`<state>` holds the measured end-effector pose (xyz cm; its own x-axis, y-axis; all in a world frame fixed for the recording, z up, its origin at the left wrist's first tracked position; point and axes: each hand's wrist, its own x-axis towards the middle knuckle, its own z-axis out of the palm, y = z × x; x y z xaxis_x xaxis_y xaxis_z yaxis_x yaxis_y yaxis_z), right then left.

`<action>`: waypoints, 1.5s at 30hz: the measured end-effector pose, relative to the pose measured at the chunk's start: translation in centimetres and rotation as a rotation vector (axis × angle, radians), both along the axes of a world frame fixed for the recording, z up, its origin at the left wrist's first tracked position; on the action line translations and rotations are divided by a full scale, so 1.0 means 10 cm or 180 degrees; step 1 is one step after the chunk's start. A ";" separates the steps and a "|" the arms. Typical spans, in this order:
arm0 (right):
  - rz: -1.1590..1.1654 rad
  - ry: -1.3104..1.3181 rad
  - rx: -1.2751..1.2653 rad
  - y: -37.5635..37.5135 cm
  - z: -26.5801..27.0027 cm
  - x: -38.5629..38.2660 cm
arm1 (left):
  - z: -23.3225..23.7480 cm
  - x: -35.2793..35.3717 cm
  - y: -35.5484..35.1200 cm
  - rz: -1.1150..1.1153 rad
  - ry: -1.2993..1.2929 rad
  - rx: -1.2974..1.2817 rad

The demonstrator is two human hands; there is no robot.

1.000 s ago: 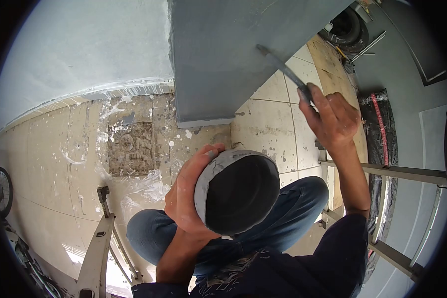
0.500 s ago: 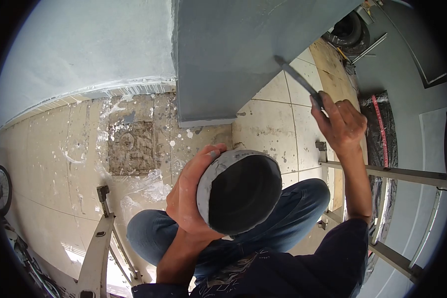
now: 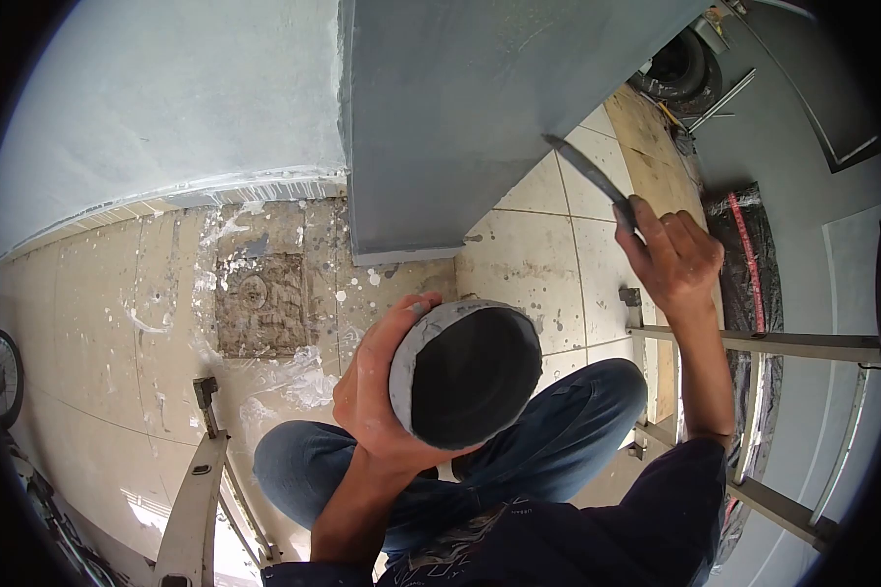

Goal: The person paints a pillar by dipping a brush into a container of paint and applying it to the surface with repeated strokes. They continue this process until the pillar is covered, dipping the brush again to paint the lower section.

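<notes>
A round container [image 3: 475,377] with dark grey paint inside and a pale, smeared rim is held up over my lap. My left hand [image 3: 377,377] wraps around its left side. In my right hand [image 3: 671,245] is a slim, paint-darkened brush [image 3: 589,172], gripped by its lower end. The brush tip points up and left, at the dark grey painted wall section [image 3: 450,127]; whether it touches the surface is hard to tell. A lighter grey wall [image 3: 186,98] adjoins this section on the left.
Metal ladder-like frames stand at the left [image 3: 194,499] and right [image 3: 803,345]. Paint-spattered floor tiles [image 3: 98,313] lie below, with a square drain cover [image 3: 261,303]. Tyres [image 3: 680,68] sit at the upper right, a bicycle wheel [image 3: 5,377] at the far left.
The brush tip has moved slightly down along the dark grey section. The container has shifted a little left. The whole view has tilted slightly.
</notes>
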<state>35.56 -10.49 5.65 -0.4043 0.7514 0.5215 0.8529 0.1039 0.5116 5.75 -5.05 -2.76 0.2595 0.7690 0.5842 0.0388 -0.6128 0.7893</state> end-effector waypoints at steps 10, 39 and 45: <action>0.0313 0.0029 0.0608 0.26 0.13 -0.25 | 0.04 -0.03 -0.05 -0.0035 0.0045 0.0126; 0.1247 0.0485 -0.0047 1.03 -0.33 -0.87 | 0.08 -0.11 -0.18 -0.0282 -0.0098 0.0204; 0.1060 0.0566 0.0289 1.01 -0.20 -0.82 | 0.11 -0.12 -0.19 -0.0251 0.0000 0.0101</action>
<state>27.38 -0.42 3.62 -0.5157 0.5418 0.6637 0.8563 0.3513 0.3786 4.52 -6.99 -1.64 0.3185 0.7272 0.6080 -0.0104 -0.6387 0.7694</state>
